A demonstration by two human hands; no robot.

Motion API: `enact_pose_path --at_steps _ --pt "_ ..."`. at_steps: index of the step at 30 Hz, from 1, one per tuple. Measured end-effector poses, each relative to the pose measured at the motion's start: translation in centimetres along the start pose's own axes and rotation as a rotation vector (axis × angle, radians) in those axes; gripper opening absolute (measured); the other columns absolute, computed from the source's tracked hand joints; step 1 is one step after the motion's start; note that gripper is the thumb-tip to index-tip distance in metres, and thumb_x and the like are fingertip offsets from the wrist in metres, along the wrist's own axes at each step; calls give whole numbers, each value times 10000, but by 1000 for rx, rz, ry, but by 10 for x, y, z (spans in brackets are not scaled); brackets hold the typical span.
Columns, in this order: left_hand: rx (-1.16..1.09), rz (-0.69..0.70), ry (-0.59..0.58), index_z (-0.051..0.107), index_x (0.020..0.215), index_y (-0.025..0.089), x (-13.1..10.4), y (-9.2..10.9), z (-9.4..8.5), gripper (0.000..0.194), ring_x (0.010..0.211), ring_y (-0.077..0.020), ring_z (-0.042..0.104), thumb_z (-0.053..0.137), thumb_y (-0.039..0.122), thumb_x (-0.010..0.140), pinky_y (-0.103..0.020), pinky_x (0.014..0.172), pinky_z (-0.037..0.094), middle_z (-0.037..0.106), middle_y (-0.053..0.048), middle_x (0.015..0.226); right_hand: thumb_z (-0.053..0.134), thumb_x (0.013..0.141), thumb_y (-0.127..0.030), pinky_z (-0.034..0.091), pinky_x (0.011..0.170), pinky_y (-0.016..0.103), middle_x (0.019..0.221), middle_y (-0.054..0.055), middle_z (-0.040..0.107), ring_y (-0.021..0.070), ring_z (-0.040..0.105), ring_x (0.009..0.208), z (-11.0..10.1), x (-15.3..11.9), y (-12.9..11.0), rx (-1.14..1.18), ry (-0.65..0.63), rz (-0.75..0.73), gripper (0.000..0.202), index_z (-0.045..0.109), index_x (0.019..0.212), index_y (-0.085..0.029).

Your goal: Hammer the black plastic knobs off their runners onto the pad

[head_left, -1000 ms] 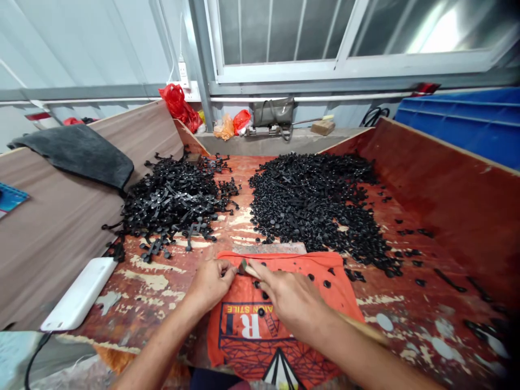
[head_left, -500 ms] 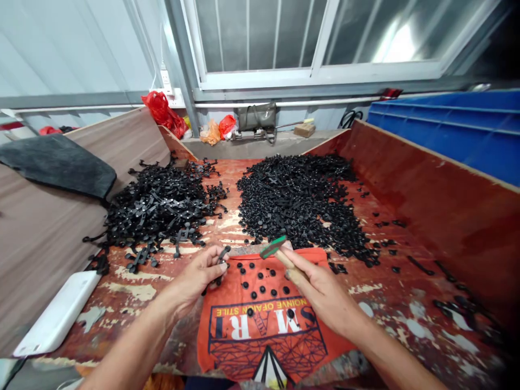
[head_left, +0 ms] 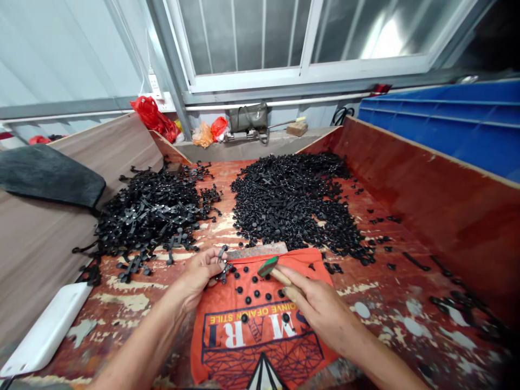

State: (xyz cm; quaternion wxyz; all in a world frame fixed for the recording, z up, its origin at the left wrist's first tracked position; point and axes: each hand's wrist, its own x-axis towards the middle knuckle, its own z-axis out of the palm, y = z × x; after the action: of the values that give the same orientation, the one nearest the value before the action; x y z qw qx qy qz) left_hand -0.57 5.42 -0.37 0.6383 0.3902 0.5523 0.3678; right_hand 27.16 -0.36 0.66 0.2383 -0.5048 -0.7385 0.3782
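Closest to you, the orange printed cloth [head_left: 260,330] lies flat on the worn red-brown plywood bench top [head_left: 390,303], its near hem running off the bottom of the view and its far edge tucked against a flat rusty metal strip [head_left: 255,251]. Your right hand [head_left: 320,314] rests on the cloth, fingers wrapped round the wooden handle of a small green-headed hammer [head_left: 268,266], whose head hangs just above the cloth's far edge. Your left hand [head_left: 199,273] sits at the cloth's left border, fingertips pinched on a black plastic sprue piece [head_left: 222,265] that reaches onto the strip. Small round black plastic buttons [head_left: 257,293] lie scattered on the cloth between your hands, each apart from the next.

Left of your forearm the bench is bare and peeling as far as a white rectangular box [head_left: 44,330] at the edge. Right of your hand there is open worn board, with only a few stray black bits.

Further off, a tangled heap of black sprue frames [head_left: 150,211] fills the left, and a dense heap of loose black buttons [head_left: 296,203] the centre, with a narrow bare lane between them. Slanted plywood side boards [head_left: 439,195] wall both flanks; a blue plastic crate [head_left: 455,122] stands beyond the right one.
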Motion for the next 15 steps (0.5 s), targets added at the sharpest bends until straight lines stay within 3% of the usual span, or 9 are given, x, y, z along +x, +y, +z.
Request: enact_pose_path --at_steps 7,15 --pt "45 -14 52 566 881 181 5 -6 3 386 427 -41 335 762 309 574 -129 362 175 468 96 553 430 1011 -278 479 1046 397 1398 -15 586 212 589 1241 2 1 -5 -24 11 -3 430 507 1429 -344" --pt "118 17 90 532 884 198 8 -11 9 309 337 -24 270 691 237 622 -138 315 183 464 114 536 441 1006 -269 526 967 392 1314 -49 655 219 668 1114 3 4 -9 -38 -5 -24 425 526 1395 -417"
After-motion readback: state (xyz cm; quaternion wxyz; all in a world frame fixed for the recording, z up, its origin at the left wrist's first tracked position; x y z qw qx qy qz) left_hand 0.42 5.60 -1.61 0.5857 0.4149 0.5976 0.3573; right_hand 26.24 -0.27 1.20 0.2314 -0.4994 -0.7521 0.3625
